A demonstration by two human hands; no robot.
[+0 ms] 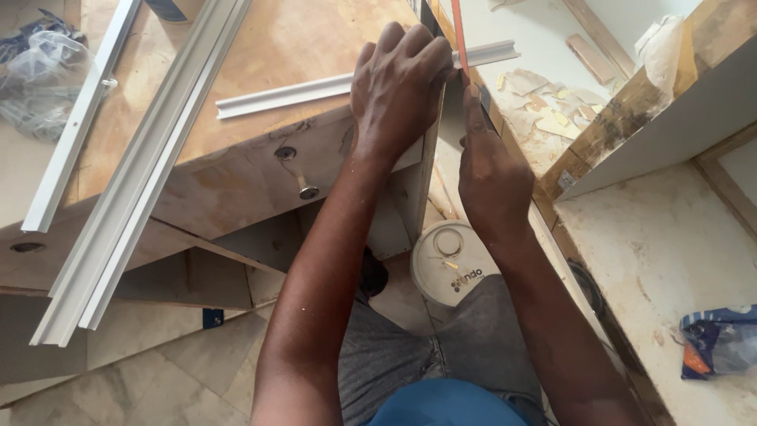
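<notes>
Aluminium strip (pixel 315 88) flat on plywood bench (pixel 260 47), tiled floor (pixel 158 379) below

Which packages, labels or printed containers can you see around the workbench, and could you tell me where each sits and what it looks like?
Round bucket lid: on the floor between the forearms, cream-white with dark printing.
Plastic packet: lower right on the pale surface, blue, orange and clear.
Small label: on the wooden board edge at right, white.

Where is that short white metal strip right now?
In the head view, the short white strip lies across the wooden worktop, upper middle, pinned at the edge by the left hand.
</notes>
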